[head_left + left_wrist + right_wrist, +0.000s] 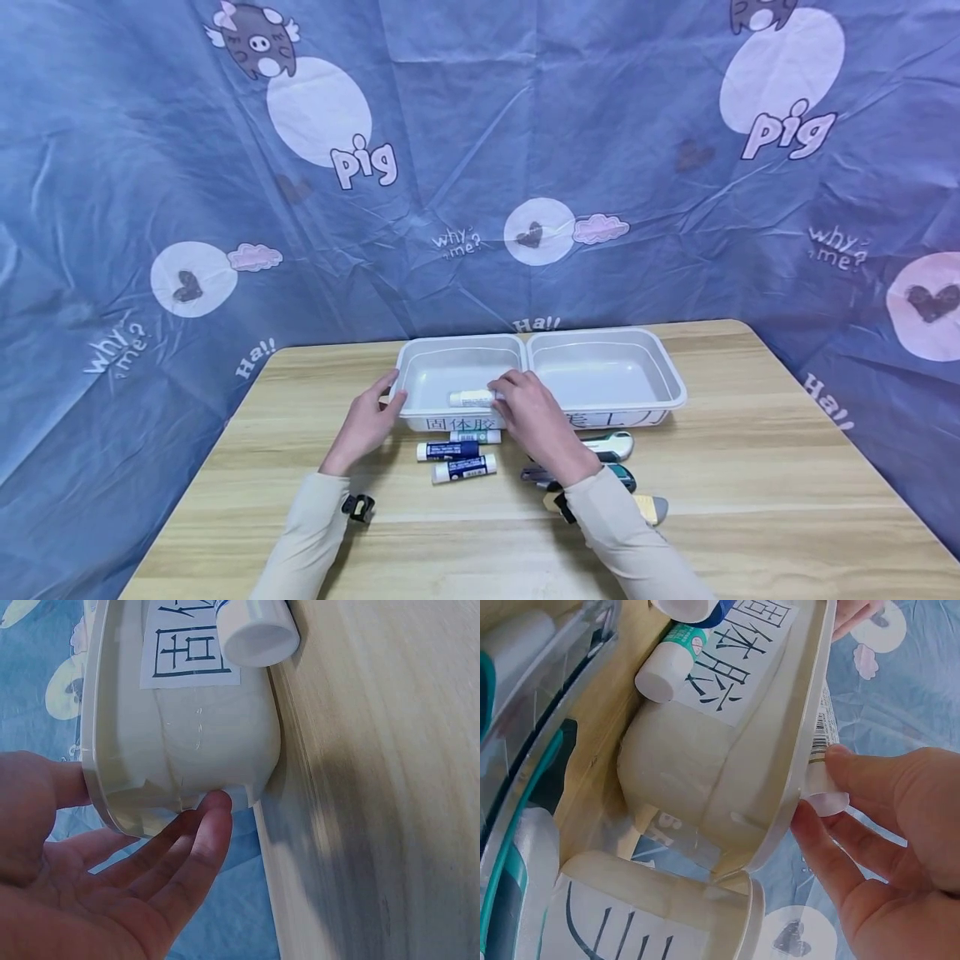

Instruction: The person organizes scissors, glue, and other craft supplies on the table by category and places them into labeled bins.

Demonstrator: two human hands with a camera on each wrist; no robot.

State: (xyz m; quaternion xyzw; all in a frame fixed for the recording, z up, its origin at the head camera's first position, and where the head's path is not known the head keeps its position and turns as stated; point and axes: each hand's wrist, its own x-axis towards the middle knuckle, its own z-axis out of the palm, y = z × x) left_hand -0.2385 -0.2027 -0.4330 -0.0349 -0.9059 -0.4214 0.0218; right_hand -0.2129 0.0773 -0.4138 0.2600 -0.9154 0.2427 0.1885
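My right hand (528, 412) pinches a white glue stick (471, 399) over the left white plastic bin (461, 342), close to its front rim. In the right wrist view, the glue stick (821, 776) shows between thumb and fingers beside the bin rim. At the bin's left end, my left hand (367, 423) holds the rim and outer wall; the left wrist view shows the hand (112, 877) with fingers against the wall. In front of the bin lie a green-labelled glue stick (476, 436) and two navy-labelled glue sticks (447, 451), (464, 468).
A second white bin (600, 335) adjoins the first on the right. Both carry paper labels with characters. Under and beside my right forearm lie box cutters (617, 447), one of them yellow and grey (651, 509). A blue printed cloth (465, 167) hangs behind the wooden table (765, 467).
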